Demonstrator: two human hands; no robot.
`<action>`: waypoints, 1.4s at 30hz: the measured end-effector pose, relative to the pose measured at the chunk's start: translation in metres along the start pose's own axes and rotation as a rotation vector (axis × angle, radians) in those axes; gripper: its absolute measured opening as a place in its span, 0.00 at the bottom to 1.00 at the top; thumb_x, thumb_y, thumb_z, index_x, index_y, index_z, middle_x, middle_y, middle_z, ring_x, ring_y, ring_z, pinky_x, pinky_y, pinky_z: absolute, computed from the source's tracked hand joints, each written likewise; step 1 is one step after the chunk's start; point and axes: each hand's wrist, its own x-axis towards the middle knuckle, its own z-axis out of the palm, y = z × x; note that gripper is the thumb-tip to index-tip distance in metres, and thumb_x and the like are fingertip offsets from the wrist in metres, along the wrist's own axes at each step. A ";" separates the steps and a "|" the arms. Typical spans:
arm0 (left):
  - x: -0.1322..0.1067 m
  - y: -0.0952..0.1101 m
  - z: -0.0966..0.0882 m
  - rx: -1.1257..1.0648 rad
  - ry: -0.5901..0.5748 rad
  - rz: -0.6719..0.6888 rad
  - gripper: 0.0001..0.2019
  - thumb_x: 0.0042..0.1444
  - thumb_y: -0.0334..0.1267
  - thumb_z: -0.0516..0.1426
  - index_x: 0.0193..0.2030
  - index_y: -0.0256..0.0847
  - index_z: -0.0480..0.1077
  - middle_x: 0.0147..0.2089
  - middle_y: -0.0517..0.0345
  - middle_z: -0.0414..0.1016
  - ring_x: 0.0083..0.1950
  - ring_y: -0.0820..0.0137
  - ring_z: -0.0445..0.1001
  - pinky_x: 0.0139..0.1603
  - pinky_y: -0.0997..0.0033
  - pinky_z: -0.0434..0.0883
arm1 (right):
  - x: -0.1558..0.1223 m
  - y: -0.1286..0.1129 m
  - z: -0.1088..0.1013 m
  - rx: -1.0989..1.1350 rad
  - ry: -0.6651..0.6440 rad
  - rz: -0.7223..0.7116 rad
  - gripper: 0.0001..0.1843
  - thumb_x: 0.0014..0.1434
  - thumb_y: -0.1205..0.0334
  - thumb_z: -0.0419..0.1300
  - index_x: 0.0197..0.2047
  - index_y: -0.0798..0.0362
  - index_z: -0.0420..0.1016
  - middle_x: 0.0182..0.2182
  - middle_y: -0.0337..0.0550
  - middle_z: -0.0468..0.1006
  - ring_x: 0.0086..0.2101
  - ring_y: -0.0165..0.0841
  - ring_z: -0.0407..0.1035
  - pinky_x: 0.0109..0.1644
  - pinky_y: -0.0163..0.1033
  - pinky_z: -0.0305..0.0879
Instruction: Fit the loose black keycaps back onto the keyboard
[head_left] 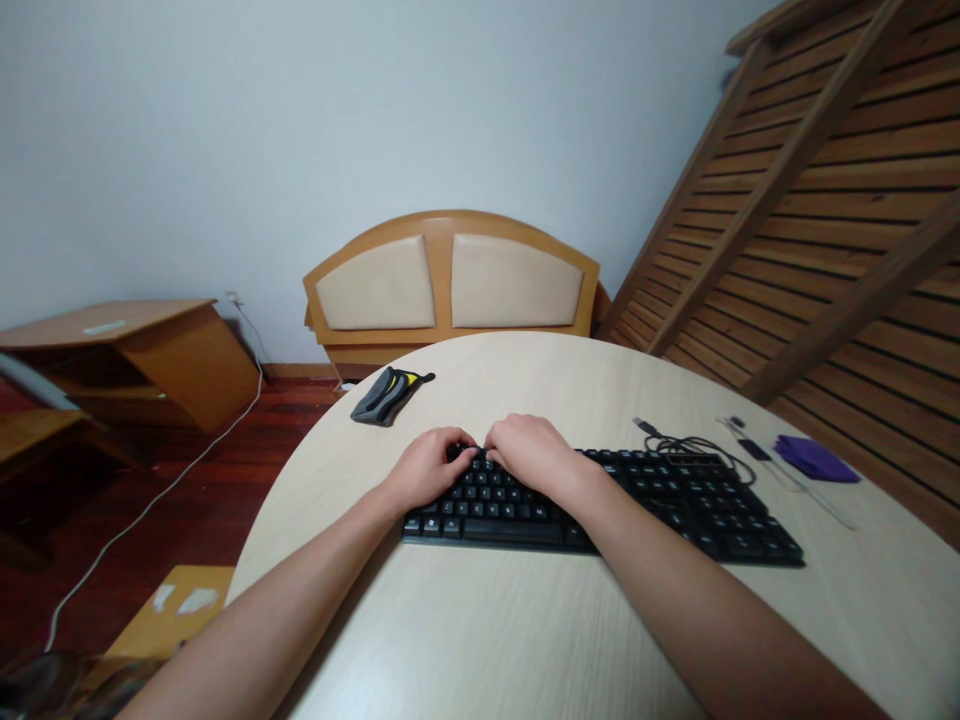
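A black keyboard [510,532] with white key markings lies across the light round table, its left end before me. My left hand [429,468] is at the keyboard's upper left edge, thumb and fingers drawn together in a pinch. Close beside it, my right hand [531,450] is curled over the upper keys with its fingertips pointing down and left. What either hand holds between its fingertips, if anything, is too small or hidden to make out. The right forearm crosses over the middle of the keyboard and hides keys there.
A grey, black and yellow folded cloth item [386,395] lies at the table's [465,630] far left. Behind the keyboard sits its coiled cable [686,445]. To the right are a purple cloth [814,458] and a thin cord with a small black piece [754,450]. Wooden slats lean at the right.
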 end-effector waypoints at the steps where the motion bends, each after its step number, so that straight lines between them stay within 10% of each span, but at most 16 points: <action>1: 0.000 0.000 0.000 -0.003 -0.001 0.002 0.09 0.64 0.40 0.55 0.43 0.41 0.76 0.43 0.54 0.81 0.45 0.61 0.77 0.48 0.65 0.71 | -0.001 0.003 0.000 0.018 -0.003 -0.017 0.13 0.65 0.62 0.57 0.46 0.52 0.84 0.42 0.56 0.83 0.46 0.47 0.77 0.48 0.43 0.69; 13: -0.001 0.000 -0.001 0.044 0.006 0.014 0.12 0.66 0.43 0.54 0.45 0.41 0.75 0.46 0.52 0.80 0.47 0.61 0.77 0.50 0.60 0.71 | -0.069 0.100 0.007 0.228 0.041 0.017 0.35 0.64 0.38 0.53 0.64 0.54 0.71 0.60 0.51 0.74 0.58 0.45 0.68 0.63 0.48 0.61; 20: -0.016 0.045 -0.003 0.130 -0.055 0.262 0.19 0.61 0.51 0.59 0.55 0.43 0.71 0.54 0.49 0.76 0.55 0.56 0.72 0.59 0.53 0.66 | -0.126 0.161 0.042 0.121 0.144 0.206 0.38 0.61 0.34 0.52 0.65 0.52 0.69 0.61 0.52 0.71 0.60 0.48 0.65 0.65 0.53 0.57; 24: -0.027 0.069 0.006 0.174 -0.235 0.502 0.30 0.57 0.56 0.63 0.63 0.47 0.66 0.63 0.49 0.69 0.63 0.53 0.66 0.65 0.51 0.60 | -0.133 0.158 0.049 0.098 0.197 0.214 0.33 0.62 0.35 0.52 0.59 0.50 0.72 0.58 0.49 0.75 0.56 0.46 0.68 0.62 0.51 0.61; 30: -0.025 0.062 0.010 0.239 -0.276 0.568 0.21 0.63 0.46 0.60 0.61 0.46 0.69 0.63 0.49 0.69 0.63 0.56 0.65 0.66 0.52 0.59 | -0.142 0.145 0.041 0.106 0.161 0.271 0.31 0.61 0.35 0.53 0.56 0.48 0.74 0.55 0.50 0.77 0.53 0.49 0.70 0.59 0.53 0.63; 42: -0.008 0.034 0.030 0.418 -0.047 0.322 0.12 0.62 0.31 0.56 0.52 0.40 0.72 0.45 0.50 0.76 0.46 0.59 0.74 0.47 0.56 0.72 | -0.162 0.112 0.025 0.067 0.014 0.419 0.34 0.59 0.34 0.53 0.57 0.50 0.74 0.46 0.56 0.80 0.46 0.53 0.75 0.49 0.55 0.69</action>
